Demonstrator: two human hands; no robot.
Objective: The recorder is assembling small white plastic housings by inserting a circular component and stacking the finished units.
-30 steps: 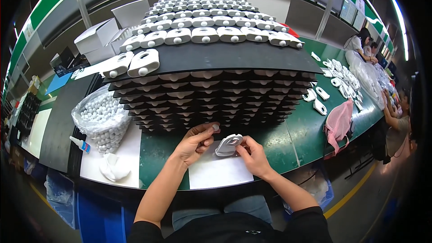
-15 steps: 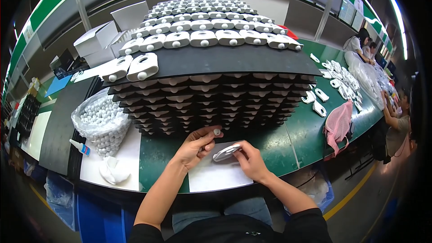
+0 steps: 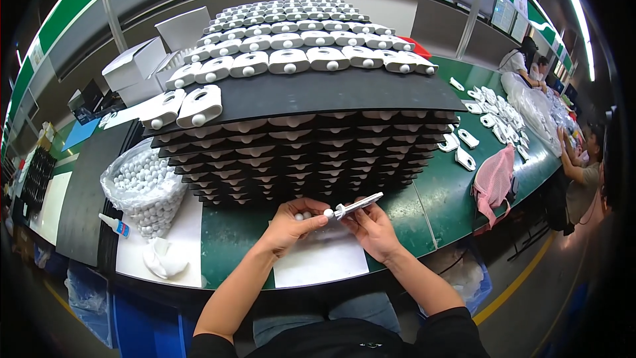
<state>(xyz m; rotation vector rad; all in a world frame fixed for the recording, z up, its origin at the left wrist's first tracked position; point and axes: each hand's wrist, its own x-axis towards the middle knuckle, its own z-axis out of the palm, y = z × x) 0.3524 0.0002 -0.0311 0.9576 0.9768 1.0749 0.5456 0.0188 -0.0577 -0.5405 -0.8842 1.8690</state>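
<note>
My left hand (image 3: 285, 232) pinches a small white ball (image 3: 328, 213) between thumb and fingertips, with more white balls (image 3: 302, 216) tucked against the palm. In my right hand (image 3: 375, 232) is a flat white plastic piece (image 3: 362, 203), tilted edge-on. Its end meets or almost meets the pinched ball; I cannot tell whether they touch. Both hands are above a white sheet (image 3: 321, 262) at the table's front edge. Just beyond them rises a tall stack of black boards (image 3: 344, 89), with rows of similar white pieces (image 3: 288, 61), each with a ball at its front end.
To the left are a clear bag of white balls (image 3: 142, 182), a small glue bottle (image 3: 114, 225) and a crumpled white cloth (image 3: 163, 258). Loose white pieces (image 3: 498, 119) and a pink mesh bag (image 3: 494, 182) lie on the green table (image 3: 404, 222) at right. Other people work beyond.
My right hand has turned and raised the white piece so its end faces left. My left hand now presents the ball at that end. The view has shifted slightly.
</note>
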